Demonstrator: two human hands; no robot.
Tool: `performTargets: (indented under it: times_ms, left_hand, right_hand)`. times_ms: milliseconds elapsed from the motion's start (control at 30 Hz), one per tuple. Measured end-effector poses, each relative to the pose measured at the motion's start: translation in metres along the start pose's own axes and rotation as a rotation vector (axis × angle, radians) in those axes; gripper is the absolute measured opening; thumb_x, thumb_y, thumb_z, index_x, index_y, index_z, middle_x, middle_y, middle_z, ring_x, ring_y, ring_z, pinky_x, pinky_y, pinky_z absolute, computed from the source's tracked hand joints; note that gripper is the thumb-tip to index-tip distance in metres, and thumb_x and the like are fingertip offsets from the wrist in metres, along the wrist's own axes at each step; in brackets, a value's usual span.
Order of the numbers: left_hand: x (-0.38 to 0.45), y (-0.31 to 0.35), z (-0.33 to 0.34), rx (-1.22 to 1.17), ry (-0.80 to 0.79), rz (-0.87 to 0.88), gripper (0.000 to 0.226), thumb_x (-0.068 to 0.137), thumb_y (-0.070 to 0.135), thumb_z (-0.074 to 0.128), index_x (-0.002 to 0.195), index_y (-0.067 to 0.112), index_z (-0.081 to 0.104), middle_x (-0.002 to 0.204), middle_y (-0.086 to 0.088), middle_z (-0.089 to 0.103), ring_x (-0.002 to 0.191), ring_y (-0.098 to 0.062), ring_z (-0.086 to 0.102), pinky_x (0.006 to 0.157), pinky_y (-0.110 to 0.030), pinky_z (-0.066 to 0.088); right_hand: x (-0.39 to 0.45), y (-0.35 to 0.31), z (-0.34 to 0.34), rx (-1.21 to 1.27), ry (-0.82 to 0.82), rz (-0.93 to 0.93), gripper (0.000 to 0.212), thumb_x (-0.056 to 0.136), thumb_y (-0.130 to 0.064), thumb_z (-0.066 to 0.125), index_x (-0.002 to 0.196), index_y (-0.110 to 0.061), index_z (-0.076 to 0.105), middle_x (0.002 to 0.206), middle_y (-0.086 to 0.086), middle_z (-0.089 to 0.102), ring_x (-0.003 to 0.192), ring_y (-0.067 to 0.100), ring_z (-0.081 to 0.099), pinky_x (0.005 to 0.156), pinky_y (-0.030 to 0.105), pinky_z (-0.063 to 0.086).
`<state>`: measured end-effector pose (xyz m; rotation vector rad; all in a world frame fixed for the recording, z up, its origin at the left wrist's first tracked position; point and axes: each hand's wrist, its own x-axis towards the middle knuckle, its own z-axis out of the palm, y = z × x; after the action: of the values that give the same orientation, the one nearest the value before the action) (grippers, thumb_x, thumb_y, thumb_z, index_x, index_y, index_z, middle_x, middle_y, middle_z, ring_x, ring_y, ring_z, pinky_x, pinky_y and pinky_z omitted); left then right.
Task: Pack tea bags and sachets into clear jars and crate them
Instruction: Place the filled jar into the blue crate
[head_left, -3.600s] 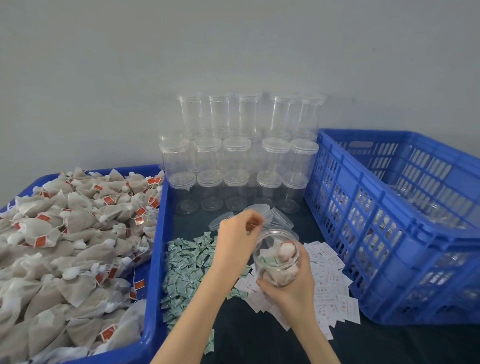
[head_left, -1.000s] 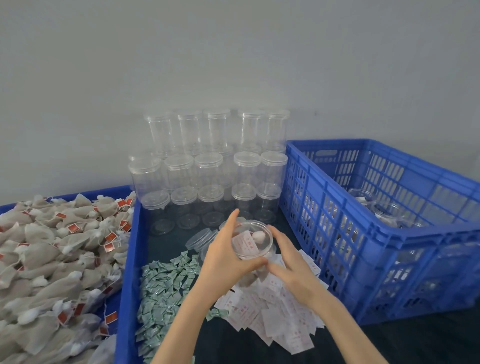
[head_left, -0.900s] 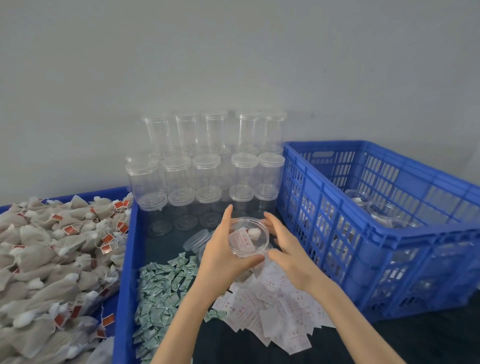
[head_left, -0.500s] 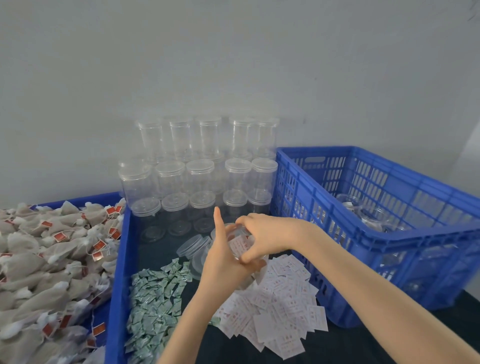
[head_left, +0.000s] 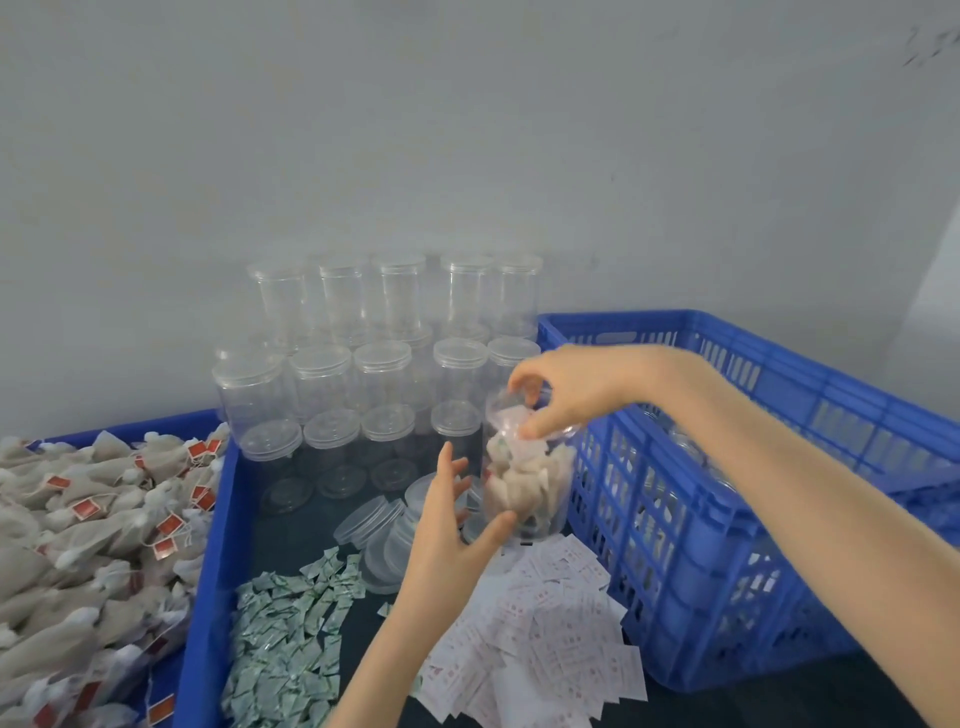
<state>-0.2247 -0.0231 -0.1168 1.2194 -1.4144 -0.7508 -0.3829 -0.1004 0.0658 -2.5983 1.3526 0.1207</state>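
— Where's the jar right now?

— The filled jar (head_left: 524, 478) sits upright in the middle of the frame, just left of the blue crate (head_left: 753, 499). Your right hand (head_left: 566, 387) reaches in from the right with the wrist bent down, fingers curled around the clear lid (head_left: 530, 418) at the jar's mouth.

— And your left hand?

— Your left hand (head_left: 449, 525) comes up from the bottom centre, fingers fairly straight and loosely spread; the thumb touches the jar's lower edge — a cupping pose, not a clamp.

— What lies around you?

— Green sachets (head_left: 291, 634) and white sachets (head_left: 540, 649) along the bottom, tea bags (head_left: 88, 530) at the left, empty jars (head_left: 379, 338) stacked behind.
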Motion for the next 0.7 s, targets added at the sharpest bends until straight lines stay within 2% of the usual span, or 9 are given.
performTargets:
  times_ms: [67,133,233,333,467,600,700]
  left_hand:
    - [-0.001,-0.002,0.003,0.03,0.001,-0.026,0.08,0.086,0.03,0.067,0.143,0.043,0.013,0.133,0.026,0.04,0.12,0.007,0.045,0.095,-0.017,0.044]
    - [0.0,-0.004,0.006,0.076,-0.005,-0.028,0.061,0.091,0.024,0.064,0.137,0.043,0.029,0.127,0.027,0.046,0.113,0.009,0.049,0.091,-0.019,0.047]
    - [0.002,-0.007,0.009,0.142,-0.051,-0.026,0.041,0.092,0.016,0.062,0.116,0.047,0.049,0.115,0.023,0.058,0.104,0.009,0.054,0.087,-0.017,0.049]
    - [0.005,-0.01,0.012,0.152,-0.089,-0.044,0.032,0.092,0.013,0.061,0.108,0.04,0.061,0.106,0.022,0.065,0.098,0.005,0.059,0.085,-0.023,0.051]
    - [0.014,-0.013,0.016,0.137,-0.114,-0.066,0.029,0.092,0.01,0.059,0.102,0.036,0.065,0.1,0.027,0.066,0.096,0.005,0.06,0.084,-0.021,0.051]
    - [0.023,-0.022,0.017,0.128,-0.115,-0.081,0.029,0.093,0.007,0.058,0.098,0.034,0.067,0.093,0.025,0.068,0.093,0.003,0.062,0.081,-0.019,0.051]
    - [0.028,-0.033,0.02,0.126,-0.128,-0.087,0.029,0.092,0.003,0.058,0.097,0.031,0.067,0.091,0.023,0.07,0.089,0.001,0.063,0.077,-0.015,0.05]
  right_hand:
    - [-0.005,0.015,-0.024,0.089,0.07,0.002,0.068,0.089,-0.051,0.064,0.146,-0.021,0.043,0.135,-0.006,0.053,0.1,0.007,0.061,0.08,0.025,0.059]
    - [-0.009,0.031,-0.05,0.18,0.148,0.02,0.061,0.092,-0.047,0.061,0.144,-0.017,0.046,0.131,-0.005,0.051,0.1,0.007,0.058,0.072,0.023,0.06]
    - [-0.01,0.055,-0.083,0.188,0.267,0.086,0.058,0.092,-0.047,0.061,0.14,-0.016,0.05,0.126,-0.004,0.051,0.099,0.012,0.061,0.07,0.027,0.06]
    - [0.001,0.08,-0.105,0.114,0.344,0.178,0.061,0.091,-0.047,0.064,0.139,-0.014,0.051,0.129,0.001,0.052,0.105,0.023,0.063,0.07,0.03,0.06]
    - [0.021,0.115,-0.112,0.054,0.333,0.307,0.065,0.091,-0.05,0.064,0.142,-0.012,0.049,0.143,0.008,0.05,0.108,0.031,0.064,0.078,0.037,0.06]
    - [0.047,0.147,-0.102,0.009,0.293,0.395,0.068,0.092,-0.049,0.061,0.144,-0.008,0.046,0.143,0.008,0.049,0.092,0.024,0.066,0.067,0.03,0.059]
    - [0.07,0.174,-0.089,-0.01,0.228,0.478,0.071,0.092,-0.053,0.06,0.142,-0.005,0.046,0.143,0.012,0.05,0.099,0.031,0.068,0.083,0.043,0.06]
